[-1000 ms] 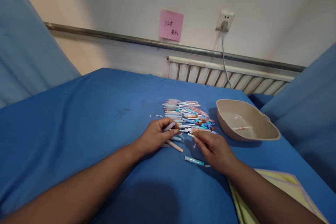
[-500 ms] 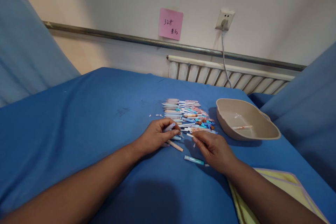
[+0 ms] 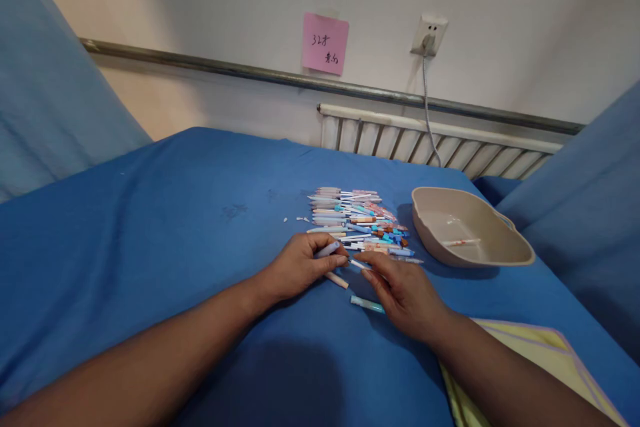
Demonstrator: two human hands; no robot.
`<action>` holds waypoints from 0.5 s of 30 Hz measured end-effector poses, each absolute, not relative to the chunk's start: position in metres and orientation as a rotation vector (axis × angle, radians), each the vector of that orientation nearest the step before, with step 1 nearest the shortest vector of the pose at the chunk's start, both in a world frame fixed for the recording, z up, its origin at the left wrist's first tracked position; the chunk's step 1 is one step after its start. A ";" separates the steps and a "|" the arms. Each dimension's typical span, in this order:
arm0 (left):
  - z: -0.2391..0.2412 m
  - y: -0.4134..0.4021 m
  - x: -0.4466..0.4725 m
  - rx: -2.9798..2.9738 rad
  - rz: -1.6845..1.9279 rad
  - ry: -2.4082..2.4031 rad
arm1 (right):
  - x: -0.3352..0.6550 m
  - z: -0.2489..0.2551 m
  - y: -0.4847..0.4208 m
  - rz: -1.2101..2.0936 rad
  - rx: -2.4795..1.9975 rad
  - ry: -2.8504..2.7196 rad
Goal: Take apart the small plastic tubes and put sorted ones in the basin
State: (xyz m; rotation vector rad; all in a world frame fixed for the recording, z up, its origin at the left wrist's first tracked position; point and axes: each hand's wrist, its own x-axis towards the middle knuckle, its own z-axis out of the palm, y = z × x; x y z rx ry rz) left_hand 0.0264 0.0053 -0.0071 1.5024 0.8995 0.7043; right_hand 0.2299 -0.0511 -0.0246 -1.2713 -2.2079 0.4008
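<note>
My left hand (image 3: 300,268) is closed around a pale lavender pen barrel (image 3: 328,249), just below the pile. Facing it, my right hand (image 3: 407,293) pinches a thin white pen refill (image 3: 359,265), whose tip points at the left fingertips. Whether the refill touches the barrel is hard to make out. A peach pen barrel (image 3: 337,279) sticks out from under my left hand. The teal pen barrel (image 3: 367,303) lies on the cloth, partly behind my right hand. Beyond both hands spreads a pile of pen parts (image 3: 357,217), with pale barrels on the left and coloured parts on the right.
A beige basin (image 3: 470,253) holding one pen-like stick stands to the right. Yellow fabric (image 3: 540,353) lies under my right forearm on the blue cloth (image 3: 200,213). Small white bits (image 3: 303,219) sit left of the pile. A radiator (image 3: 390,140) is behind.
My left hand and its barrel have moved slightly right. My right hand has come a little nearer and lower with the refill, covering more of the teal barrel.
</note>
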 end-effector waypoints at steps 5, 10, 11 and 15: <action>-0.007 0.005 0.028 1.384 0.714 0.860 | 0.229 -0.024 -0.051 0.403 -1.159 -2.234; -0.010 0.005 0.030 1.291 0.712 0.834 | 0.231 -0.024 -0.051 0.372 -1.139 -2.272; -0.011 0.005 0.030 1.276 0.711 0.822 | 0.232 -0.025 -0.051 0.374 -1.141 -2.275; -0.014 0.007 0.027 1.225 0.703 0.790 | 0.231 -0.025 -0.051 0.435 -1.134 -2.206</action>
